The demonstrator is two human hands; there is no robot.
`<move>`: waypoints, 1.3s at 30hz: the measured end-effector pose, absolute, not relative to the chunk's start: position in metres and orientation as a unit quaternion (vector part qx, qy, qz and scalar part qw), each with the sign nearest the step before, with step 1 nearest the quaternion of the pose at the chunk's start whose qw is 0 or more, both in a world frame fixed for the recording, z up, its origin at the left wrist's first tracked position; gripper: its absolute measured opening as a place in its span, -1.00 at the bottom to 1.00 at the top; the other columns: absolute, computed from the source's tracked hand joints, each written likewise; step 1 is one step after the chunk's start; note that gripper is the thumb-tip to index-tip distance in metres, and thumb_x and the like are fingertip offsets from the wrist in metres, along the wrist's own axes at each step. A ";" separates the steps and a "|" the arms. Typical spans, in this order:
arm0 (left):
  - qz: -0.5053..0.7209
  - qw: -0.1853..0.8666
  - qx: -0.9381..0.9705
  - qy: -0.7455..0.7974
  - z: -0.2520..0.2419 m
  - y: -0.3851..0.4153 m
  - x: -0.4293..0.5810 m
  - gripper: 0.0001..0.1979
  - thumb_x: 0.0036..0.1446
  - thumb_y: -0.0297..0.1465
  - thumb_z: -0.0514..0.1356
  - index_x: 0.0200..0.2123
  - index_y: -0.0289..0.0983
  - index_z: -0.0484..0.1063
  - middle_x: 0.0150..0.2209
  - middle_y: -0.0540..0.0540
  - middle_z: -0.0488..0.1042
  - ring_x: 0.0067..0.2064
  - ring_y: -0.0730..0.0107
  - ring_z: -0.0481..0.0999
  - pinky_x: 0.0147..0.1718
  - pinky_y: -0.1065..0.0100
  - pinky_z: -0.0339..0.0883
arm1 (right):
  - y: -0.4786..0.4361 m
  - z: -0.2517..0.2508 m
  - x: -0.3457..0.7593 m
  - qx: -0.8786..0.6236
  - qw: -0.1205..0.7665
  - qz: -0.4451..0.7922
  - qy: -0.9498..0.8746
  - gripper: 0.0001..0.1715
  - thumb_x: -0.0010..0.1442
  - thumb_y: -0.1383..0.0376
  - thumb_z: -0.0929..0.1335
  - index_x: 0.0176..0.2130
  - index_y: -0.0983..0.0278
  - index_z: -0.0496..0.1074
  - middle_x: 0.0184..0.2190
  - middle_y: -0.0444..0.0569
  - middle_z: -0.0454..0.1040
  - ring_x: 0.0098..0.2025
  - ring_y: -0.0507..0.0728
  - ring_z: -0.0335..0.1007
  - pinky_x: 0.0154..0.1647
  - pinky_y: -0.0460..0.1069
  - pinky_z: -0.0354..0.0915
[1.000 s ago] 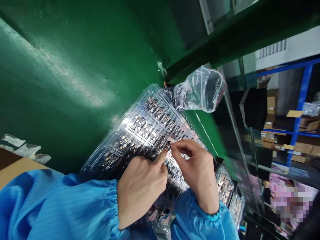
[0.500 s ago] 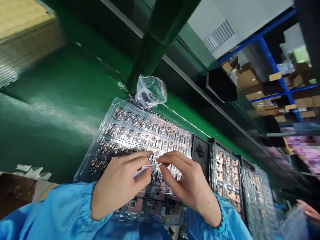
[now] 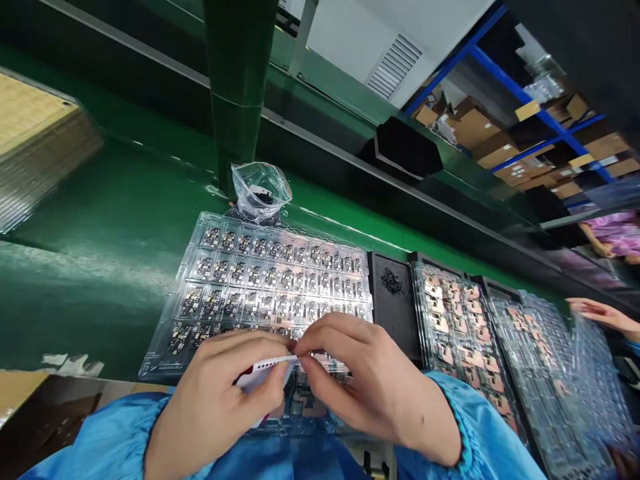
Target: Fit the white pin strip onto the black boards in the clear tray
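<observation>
My left hand (image 3: 215,400) pinches a small white strip with a red end (image 3: 265,368), thumb and fingers closed round it. My right hand (image 3: 365,380) meets it from the right, its fingertips pinched together at the strip's tip; whether it holds anything is hidden. Both hands hover over the near edge of a clear plastic tray (image 3: 165,340) filled with several rows of small dark circuit parts. Blue sleeves cover both wrists.
A crumpled clear bag (image 3: 261,190) lies beyond the tray on the green bench (image 3: 100,220). To the right lie a black tray (image 3: 397,300) and more clear trays of copper-coloured parts (image 3: 460,333). Another person's hand (image 3: 600,312) reaches in at far right. Shelves with cartons stand behind.
The view has swung up and right, showing more trays and another person's hand. My hands have drawn toward the tray's near edge, and the white strip now shows in my left hand.
</observation>
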State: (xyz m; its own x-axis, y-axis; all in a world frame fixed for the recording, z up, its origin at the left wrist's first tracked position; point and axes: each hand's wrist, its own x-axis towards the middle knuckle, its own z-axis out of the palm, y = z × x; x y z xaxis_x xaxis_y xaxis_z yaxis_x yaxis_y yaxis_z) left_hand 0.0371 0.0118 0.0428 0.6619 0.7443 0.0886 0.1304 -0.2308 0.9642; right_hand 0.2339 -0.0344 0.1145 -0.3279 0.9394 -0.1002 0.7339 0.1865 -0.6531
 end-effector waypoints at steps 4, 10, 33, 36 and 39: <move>0.273 0.535 0.743 0.295 0.044 0.009 0.038 -0.85 0.25 -0.49 0.14 -0.29 -0.16 0.48 -0.26 0.10 0.54 -0.21 0.52 0.51 -0.19 0.47 0.36 | -0.037 0.116 0.235 -0.550 0.166 0.303 -0.761 -0.83 0.30 0.42 0.27 -0.11 0.29 0.39 -0.24 -0.02 0.46 -0.22 0.09 0.40 -0.20 0.01 0.38; 0.281 0.504 0.765 0.287 0.042 0.007 0.041 -0.87 0.26 -0.48 0.14 -0.25 -0.16 0.47 -0.24 0.09 0.54 -0.22 0.48 0.50 -0.19 0.39 0.34 | -0.035 0.114 0.231 -0.551 0.139 0.266 -0.779 -0.85 0.26 0.43 0.26 -0.21 0.30 0.41 -0.35 -0.05 0.45 -0.33 0.08 0.40 -0.32 -0.02 0.36; 0.111 0.360 0.831 0.408 0.012 0.047 0.028 -0.80 0.20 -0.44 0.04 -0.46 -0.25 0.38 0.24 -0.04 0.31 -0.49 0.40 0.48 -0.47 0.23 0.31 | 0.064 0.049 0.225 -0.592 0.110 0.258 -0.756 -0.89 0.18 0.45 0.27 -0.34 0.27 0.35 -0.29 -0.05 0.39 -0.25 0.09 0.37 -0.18 0.02 0.34; 0.105 0.357 0.836 0.403 0.008 0.051 0.032 -0.81 0.16 -0.47 0.05 -0.50 -0.27 0.34 0.23 -0.08 0.34 -0.52 0.42 0.47 -0.51 0.26 0.26 | 0.073 0.026 0.224 -0.586 0.107 0.245 -0.765 -0.89 0.23 0.46 0.28 -0.31 0.29 0.37 -0.21 0.01 0.38 -0.16 0.12 0.38 -0.09 0.04 0.35; 0.104 0.368 0.834 0.399 0.004 0.054 0.033 -0.82 0.15 -0.49 0.05 -0.49 -0.27 0.34 0.23 -0.05 0.34 -0.51 0.41 0.47 -0.51 0.27 0.26 | 0.075 0.023 0.225 -0.583 0.098 0.250 -0.767 -0.90 0.27 0.44 0.29 -0.29 0.28 0.37 -0.16 0.03 0.37 -0.11 0.13 0.38 -0.06 0.05 0.34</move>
State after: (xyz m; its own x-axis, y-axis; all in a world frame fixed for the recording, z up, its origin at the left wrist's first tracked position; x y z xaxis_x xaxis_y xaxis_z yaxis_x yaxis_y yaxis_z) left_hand 0.0327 0.0545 0.0040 0.6603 0.7414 -0.1197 0.5881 -0.4113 0.6964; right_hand 0.2246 0.0747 0.0225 -0.3019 0.9427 -0.1417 0.8452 0.1959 -0.4973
